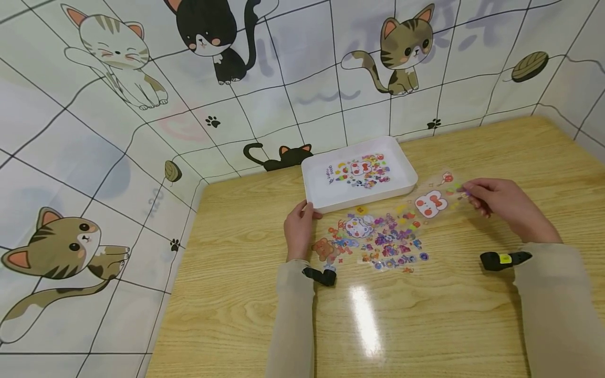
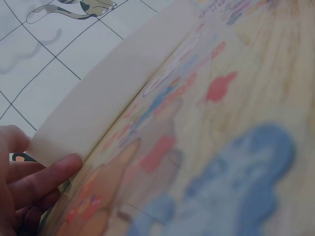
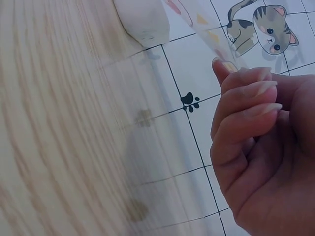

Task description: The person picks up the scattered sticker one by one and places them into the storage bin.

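Observation:
My right hand (image 1: 503,202) pinches the edge of a clear sticker sheet (image 1: 431,203) with a white bunny printed on it. In the right wrist view, the sheet's edge (image 3: 209,39) runs up from the thumb and index finger, the other fingers curled. The left hand (image 1: 299,228) grips the near left corner of a shallow white tray (image 1: 309,181), its fingers on both sides of that corner in the left wrist view. Inside the tray lie clear stickers (image 1: 363,169) with a bunny and small figures. Several more transparent sticker sheets (image 1: 387,241) lie overlapping on the table in front of it.
The wooden table (image 1: 425,325) meets a cat-printed backdrop (image 1: 307,63) behind the tray and on both sides. Light glares off the tabletop between the forearms. A black wrist camera (image 1: 504,260) sits by the right sleeve, another (image 1: 323,275) by the left.

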The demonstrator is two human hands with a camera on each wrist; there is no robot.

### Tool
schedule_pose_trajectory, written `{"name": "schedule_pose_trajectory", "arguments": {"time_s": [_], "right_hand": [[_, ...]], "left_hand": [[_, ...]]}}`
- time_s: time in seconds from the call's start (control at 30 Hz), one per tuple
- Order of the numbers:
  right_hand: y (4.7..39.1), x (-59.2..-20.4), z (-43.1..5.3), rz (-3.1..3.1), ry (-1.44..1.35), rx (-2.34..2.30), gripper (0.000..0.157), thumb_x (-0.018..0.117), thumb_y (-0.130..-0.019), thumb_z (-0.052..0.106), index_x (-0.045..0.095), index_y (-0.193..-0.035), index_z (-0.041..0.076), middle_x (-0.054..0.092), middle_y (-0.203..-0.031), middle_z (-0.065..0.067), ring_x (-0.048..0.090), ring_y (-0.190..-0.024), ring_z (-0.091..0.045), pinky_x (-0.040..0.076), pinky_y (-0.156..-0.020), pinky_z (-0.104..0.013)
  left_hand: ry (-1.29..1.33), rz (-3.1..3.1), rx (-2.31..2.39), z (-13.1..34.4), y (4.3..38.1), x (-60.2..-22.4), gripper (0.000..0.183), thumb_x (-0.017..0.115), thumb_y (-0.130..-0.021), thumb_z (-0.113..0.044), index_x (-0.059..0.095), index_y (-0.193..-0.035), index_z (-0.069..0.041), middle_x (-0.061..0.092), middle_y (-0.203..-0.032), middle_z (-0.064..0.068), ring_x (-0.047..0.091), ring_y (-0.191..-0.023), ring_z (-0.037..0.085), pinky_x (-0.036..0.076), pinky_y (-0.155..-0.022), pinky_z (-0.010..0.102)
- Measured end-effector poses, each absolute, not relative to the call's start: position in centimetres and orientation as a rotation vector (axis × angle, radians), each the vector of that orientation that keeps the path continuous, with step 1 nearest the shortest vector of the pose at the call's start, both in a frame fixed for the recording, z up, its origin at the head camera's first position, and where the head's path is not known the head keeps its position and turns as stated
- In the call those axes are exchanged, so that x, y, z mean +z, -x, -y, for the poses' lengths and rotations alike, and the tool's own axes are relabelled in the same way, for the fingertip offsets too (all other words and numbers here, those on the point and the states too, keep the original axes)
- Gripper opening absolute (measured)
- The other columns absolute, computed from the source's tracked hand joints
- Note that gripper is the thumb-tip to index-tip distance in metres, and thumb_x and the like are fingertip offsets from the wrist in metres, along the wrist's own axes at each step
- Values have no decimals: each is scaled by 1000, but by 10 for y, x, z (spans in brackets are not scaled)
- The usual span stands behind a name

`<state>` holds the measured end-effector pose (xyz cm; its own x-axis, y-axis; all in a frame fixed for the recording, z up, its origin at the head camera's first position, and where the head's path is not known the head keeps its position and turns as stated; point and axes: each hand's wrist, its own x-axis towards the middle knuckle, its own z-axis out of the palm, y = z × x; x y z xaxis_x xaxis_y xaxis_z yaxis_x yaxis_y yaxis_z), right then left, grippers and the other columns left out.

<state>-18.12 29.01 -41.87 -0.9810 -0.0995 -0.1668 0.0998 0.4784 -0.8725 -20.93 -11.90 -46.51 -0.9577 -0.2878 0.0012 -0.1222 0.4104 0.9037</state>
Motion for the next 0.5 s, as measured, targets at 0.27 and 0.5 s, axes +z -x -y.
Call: {"name": "schedule_pose_trajectory", "arguments": {"time_s": [0.27, 0.5], "right_hand": [[179, -417, -295, -2530, -9, -1543, 55, 35, -91, 47, 44, -118, -1, 47, -78, -8, 45, -63, -17, 40, -53, -32], [177, -415, -298, -2540, -25, -1539, 56, 34, -91, 47, 43, -119, -1, 47, -77, -7, 44, -62, -15, 40, -53, -32]], "left_hand": [[-378, 2502, -1582, 119, 211, -465, 43, 46, -89, -43, 56, -122, -18, 67, -71, -6, 55, -94, 4, 33, -94, 33], [-370, 2501, -1589, 119, 209, -465, 42, 46, -89, -43, 57, -122, -18, 67, -71, -4, 54, -96, 4, 32, -95, 33]]}}
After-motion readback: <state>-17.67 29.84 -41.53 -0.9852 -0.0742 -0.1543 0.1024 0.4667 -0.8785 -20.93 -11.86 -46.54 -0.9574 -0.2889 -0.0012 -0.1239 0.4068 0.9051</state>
